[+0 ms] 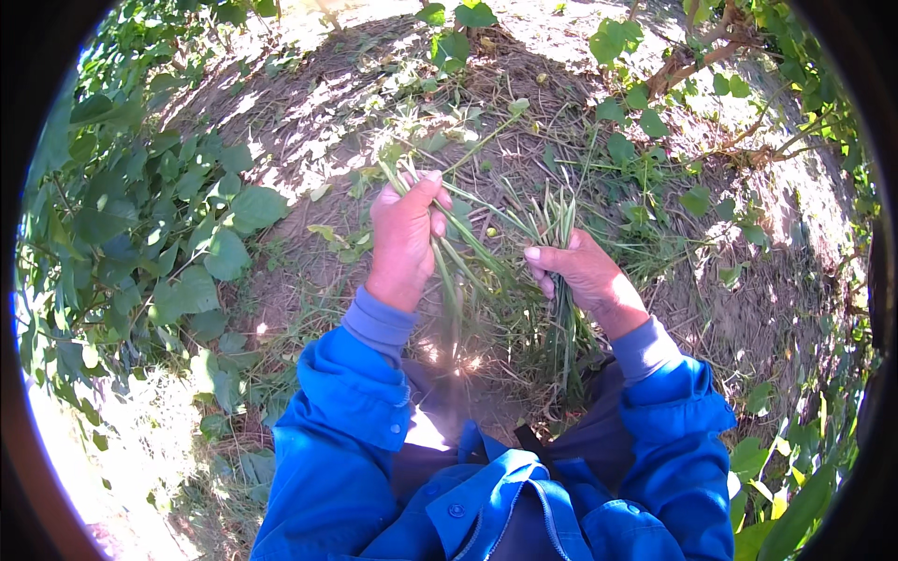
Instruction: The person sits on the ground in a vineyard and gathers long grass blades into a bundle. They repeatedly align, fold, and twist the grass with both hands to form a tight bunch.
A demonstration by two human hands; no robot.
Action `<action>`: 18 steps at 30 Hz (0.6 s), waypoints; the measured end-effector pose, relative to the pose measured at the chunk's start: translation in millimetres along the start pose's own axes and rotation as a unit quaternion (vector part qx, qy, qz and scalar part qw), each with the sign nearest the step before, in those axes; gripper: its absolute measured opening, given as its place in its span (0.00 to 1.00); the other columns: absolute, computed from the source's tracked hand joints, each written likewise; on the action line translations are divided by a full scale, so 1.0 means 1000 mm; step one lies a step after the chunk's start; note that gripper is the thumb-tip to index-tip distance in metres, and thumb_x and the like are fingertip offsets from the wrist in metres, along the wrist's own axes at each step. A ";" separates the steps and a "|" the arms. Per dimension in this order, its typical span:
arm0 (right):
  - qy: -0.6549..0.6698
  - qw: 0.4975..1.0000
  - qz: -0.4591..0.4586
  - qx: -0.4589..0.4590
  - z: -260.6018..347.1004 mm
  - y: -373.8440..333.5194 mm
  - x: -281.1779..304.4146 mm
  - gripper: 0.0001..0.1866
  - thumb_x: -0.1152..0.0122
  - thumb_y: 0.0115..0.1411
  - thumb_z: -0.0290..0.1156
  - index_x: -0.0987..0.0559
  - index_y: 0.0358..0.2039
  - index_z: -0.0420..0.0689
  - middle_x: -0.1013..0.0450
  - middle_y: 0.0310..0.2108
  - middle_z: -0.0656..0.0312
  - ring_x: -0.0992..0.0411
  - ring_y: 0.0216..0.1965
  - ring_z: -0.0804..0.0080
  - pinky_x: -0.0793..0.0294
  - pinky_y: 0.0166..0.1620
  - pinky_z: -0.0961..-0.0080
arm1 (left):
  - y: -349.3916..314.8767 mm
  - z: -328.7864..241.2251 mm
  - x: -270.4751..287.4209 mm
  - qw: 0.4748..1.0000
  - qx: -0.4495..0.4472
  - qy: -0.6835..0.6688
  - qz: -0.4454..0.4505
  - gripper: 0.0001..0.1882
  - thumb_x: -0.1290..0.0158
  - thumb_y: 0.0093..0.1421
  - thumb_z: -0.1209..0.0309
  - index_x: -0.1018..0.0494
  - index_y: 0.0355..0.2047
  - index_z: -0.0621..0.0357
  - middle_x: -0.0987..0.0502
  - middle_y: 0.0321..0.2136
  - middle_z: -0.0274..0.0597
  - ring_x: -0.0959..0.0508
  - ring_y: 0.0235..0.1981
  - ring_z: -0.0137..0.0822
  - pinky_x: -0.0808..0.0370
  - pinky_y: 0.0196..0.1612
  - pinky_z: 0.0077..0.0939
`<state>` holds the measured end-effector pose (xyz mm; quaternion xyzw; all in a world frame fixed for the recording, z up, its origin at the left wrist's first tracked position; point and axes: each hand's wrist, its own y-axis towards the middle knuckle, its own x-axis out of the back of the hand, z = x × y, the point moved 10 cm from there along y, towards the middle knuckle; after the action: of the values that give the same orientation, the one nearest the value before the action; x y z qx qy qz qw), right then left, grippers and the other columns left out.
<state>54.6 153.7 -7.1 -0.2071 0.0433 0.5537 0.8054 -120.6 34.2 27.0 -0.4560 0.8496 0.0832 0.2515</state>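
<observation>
My left hand (407, 229) is closed around a few long green stalks (472, 241), which stick out above the fingers and trail down to the right. To the right, my right hand (582, 271) grips a thicker bunch of green stalks (564, 323). Its cut-looking upper ends fan out above the thumb, and the leafy lower part hangs between my knees. Some thin stalks cross the gap between the two hands. The fingertips of both hands are partly hidden behind the stalks.
Broad-leaved green bushes (210, 252) stand close on the left. Woody branches (692, 65) with leaves reach in at the upper right, and more foliage (795, 505) grows at the lower right. Brown soil (309, 168) with dry straw and sunlit patches lies ahead.
</observation>
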 end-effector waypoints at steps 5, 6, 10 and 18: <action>0.030 0.999 -0.028 0.016 0.003 0.000 0.006 0.09 0.34 0.59 0.32 0.25 0.33 0.44 0.29 0.20 0.66 0.32 0.18 0.79 0.33 0.21 0.82 | 0.006 -0.009 0.010 1.000 -0.016 -0.017 -0.016 0.04 0.45 0.62 0.74 0.30 0.34 0.58 0.26 0.21 0.39 0.33 0.13 0.24 0.38 0.15 0.14; 0.044 0.998 -0.033 0.018 0.003 0.001 0.009 0.09 0.34 0.59 0.32 0.26 0.33 0.44 0.30 0.20 0.66 0.32 0.18 0.79 0.33 0.20 0.81 | 0.007 -0.017 0.014 0.999 -0.029 -0.015 -0.037 0.04 0.45 0.62 0.74 0.30 0.35 0.58 0.26 0.21 0.39 0.33 0.13 0.24 0.39 0.14 0.14; 0.088 0.993 -0.065 0.038 0.008 0.003 0.029 0.11 0.33 0.59 0.33 0.27 0.35 0.45 0.30 0.21 0.67 0.32 0.18 0.79 0.33 0.19 0.81 | 0.013 -0.032 0.036 0.996 -0.050 -0.025 -0.071 0.02 0.49 0.63 0.75 0.29 0.36 0.59 0.26 0.21 0.40 0.33 0.13 0.26 0.38 0.14 0.16; 0.051 0.994 -0.077 0.057 0.027 0.001 0.049 0.09 0.35 0.60 0.31 0.26 0.37 0.45 0.30 0.23 0.68 0.32 0.18 0.79 0.33 0.19 0.82 | 0.020 -0.037 0.050 0.993 -0.053 -0.037 -0.099 0.03 0.47 0.62 0.75 0.30 0.35 0.58 0.26 0.20 0.40 0.33 0.12 0.26 0.39 0.12 0.16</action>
<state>68.4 207.1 3.0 -0.1914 0.1003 0.4754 0.8528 -172.9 -4.8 31.6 -0.5476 0.7845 0.1198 0.2653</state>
